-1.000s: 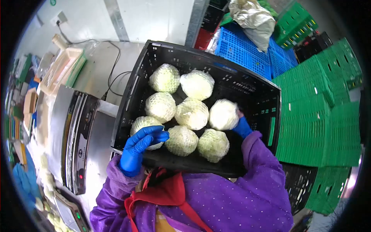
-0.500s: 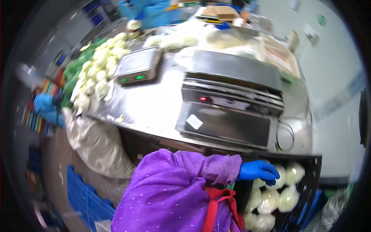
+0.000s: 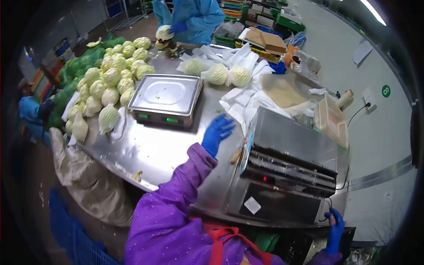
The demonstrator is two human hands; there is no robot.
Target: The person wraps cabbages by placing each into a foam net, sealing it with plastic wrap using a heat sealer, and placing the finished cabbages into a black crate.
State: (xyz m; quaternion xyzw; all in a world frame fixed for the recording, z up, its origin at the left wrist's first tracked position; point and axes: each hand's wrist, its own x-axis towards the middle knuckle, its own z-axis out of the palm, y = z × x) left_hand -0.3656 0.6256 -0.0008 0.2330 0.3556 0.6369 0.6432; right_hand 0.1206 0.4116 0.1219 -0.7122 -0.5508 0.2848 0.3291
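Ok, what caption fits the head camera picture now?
Gloved left hand over a metal table, with a scale and piled cabbages beyond.

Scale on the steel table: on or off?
On, it appears: the scale has green lights glowing on its front panel. The readings are too blurred to make out.

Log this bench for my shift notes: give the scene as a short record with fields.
Left hand: blue-gloved, fingers spread, nothing visibly held, between digital scale and sealing machine
Right hand: blue-gloved, by the black crate; grip unclear
Scale displays: lit green
Machine light: red
Bench: steel table
Loose cabbages: heaped left of the scale
Netted cabbages: three, beyond the scale
Co-worker: across the table, gloved hand at a cabbage
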